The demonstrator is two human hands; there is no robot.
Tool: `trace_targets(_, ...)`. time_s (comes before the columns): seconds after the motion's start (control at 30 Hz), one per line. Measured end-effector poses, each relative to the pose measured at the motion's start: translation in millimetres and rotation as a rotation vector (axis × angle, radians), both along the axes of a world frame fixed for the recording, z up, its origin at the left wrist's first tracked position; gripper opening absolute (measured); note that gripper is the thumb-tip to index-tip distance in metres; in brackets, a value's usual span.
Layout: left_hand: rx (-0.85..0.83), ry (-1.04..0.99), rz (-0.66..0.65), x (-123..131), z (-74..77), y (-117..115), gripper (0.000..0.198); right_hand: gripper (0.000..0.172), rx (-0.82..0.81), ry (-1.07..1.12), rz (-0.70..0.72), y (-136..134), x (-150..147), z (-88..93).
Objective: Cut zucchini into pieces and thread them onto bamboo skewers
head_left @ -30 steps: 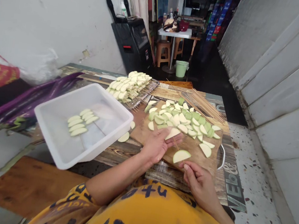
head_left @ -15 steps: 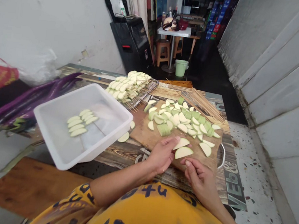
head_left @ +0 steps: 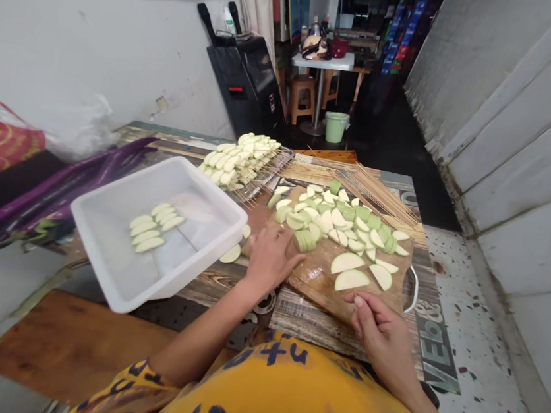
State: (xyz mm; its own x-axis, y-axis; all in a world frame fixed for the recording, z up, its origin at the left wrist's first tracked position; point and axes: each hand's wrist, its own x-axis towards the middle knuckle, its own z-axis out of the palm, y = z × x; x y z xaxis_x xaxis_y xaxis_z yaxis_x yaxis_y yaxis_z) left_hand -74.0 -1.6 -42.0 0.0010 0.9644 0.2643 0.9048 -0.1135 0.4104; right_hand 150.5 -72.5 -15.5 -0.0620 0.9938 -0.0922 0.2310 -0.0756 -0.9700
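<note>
My left hand lies with its fingers spread at the left part of the wooden cutting board, holding nothing. Its fingertips are near the pile of pale green slices. Pinched in my right hand is a thin skewer, mostly hidden by the fingers, with two half-round slices at its far end above the board. Left of my hands stands a white plastic bin with two short skewers of slices inside. A tray of stacked skewered slices sits farther back.
Bare skewers lie at the table's back right. Purple eggplants are left of the bin, and the board's metal handle sticks out right. A green bucket stands on the floor beyond.
My left hand has let go of the slices and moved left, its fingers spreading over the board. My right hand still holds the skewer and has shifted slightly right.
</note>
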Motion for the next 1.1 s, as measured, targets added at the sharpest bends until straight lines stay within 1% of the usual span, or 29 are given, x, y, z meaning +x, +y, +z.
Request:
trace_targets(0.07, -0.012, 0.042, 0.003, 5, -1.8, 2, 0.051, 0.035, -0.001, 0.012, 0.005, 0, 0, -0.3)
trace_targets(0.13, -0.011, 0.045, -0.031, 6, -2.6, 5, 0.046, 0.034, 0.003, 0.019, 0.001, -1, 0, -1.5)
trace_targets(0.23, -0.005, 0.020, -0.160, 0, -1.4, 10, 0.040, 0.033, -0.004, 0.023, 0.010, -3, 2, -3.2)
trace_targets(0.43, -0.060, 0.019, -0.387, -6, 11.6, 15, 0.036, 0.036, -0.014, -0.012, 0.065, -2, -1, -1.6)
trace_targets(0.47, -0.076, 0.001, -0.409, -7, 13.5, 15, 0.036, 0.036, -0.010, -0.022, 0.072, -2, -1, -1.5)
trace_targets(0.53, -0.085, -0.090, -0.399, -8, 15.5, 14, 0.038, 0.036, -0.002, -0.042, 0.072, -2, -1, -2.1)
trace_targets(0.57, -0.081, -0.175, -0.370, -9, 15.8, 13, 0.041, 0.036, 0.001, -0.046, 0.066, -2, 0, -2.6)
trace_targets(0.63, -0.081, -0.442, -0.278, -10, 16.2, 10, 0.046, 0.035, 0.004, -0.042, 0.061, -3, 3, -3.5)
trace_targets(0.67, -0.100, -0.626, -0.227, -10, 16.9, 8, 0.046, 0.035, 0.004, -0.035, 0.070, -4, 4, -3.6)
trace_targets(0.73, -0.198, -1.070, -0.166, -8, 19.9, 4, 0.043, 0.034, -0.011, -0.021, 0.130, -5, 4, -2.2)
trace_targets(0.8, -0.339, -1.509, -0.177, -3, 24.4, 2, 0.037, 0.035, -0.043, -0.003, 0.223, -5, 4, 0.7)
trace_targets(0.83, -0.405, -1.684, -0.195, 0, 26.6, 2, 0.034, 0.035, -0.060, 0.005, 0.267, -5, 3, 2.3)
trace_targets(0.87, -0.460, -1.817, -0.209, 3, 28.7, 2, 0.030, 0.035, -0.074, 0.010, 0.300, -5, 1, 3.7)
trace_targets(0.9, -0.503, -1.909, -0.216, 6, 30.5, 2, 0.027, 0.036, -0.083, 0.012, 0.320, -5, 0, 4.7)
trace_targets(0.97, -0.559, -2.012, -0.200, 14, 33.5, 2, 0.024, 0.036, -0.091, 0.009, 0.322, -5, -2, 5.1)
trace_targets(1.03, -0.571, -2.043, -0.170, 20, 36.4, 2, 0.025, 0.036, -0.100, 0.008, 0.302, -4, -2, 3.8)
trace_targets(1.1, -0.554, -2.032, -0.125, 26, 39.6, 0, 0.026, 0.036, -0.105, 0.014, 0.289, -4, -2, 2.3)
